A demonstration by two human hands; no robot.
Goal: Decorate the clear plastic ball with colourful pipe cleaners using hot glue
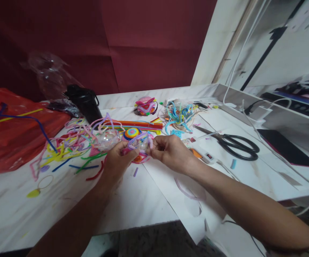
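A clear, rounded plastic piece edged with a lilac pipe cleaner point(141, 142) is held between both hands above the front part of the table. My left hand point(117, 159) pinches its left side, thumb on top. My right hand point(170, 151) grips its right edge with thumb and fingers pressed together. Just below and behind it lies a pink and red coiled piece, partly covered by the fingers. A round coil of rainbow rings point(132, 134) sits right behind. Another clear plastic piece point(107, 139) rests to the left among loose pipe cleaners.
Large black-handled scissors point(237, 144) lie at right, near a glue gun point(204, 156) and a dark phone or tablet point(288, 147). A black bottle point(86, 105), red plastic bag point(18, 135), blue pipe cleaner tangle point(180, 116) and decorated pink piece point(146, 106) stand around. White cables run along the right.
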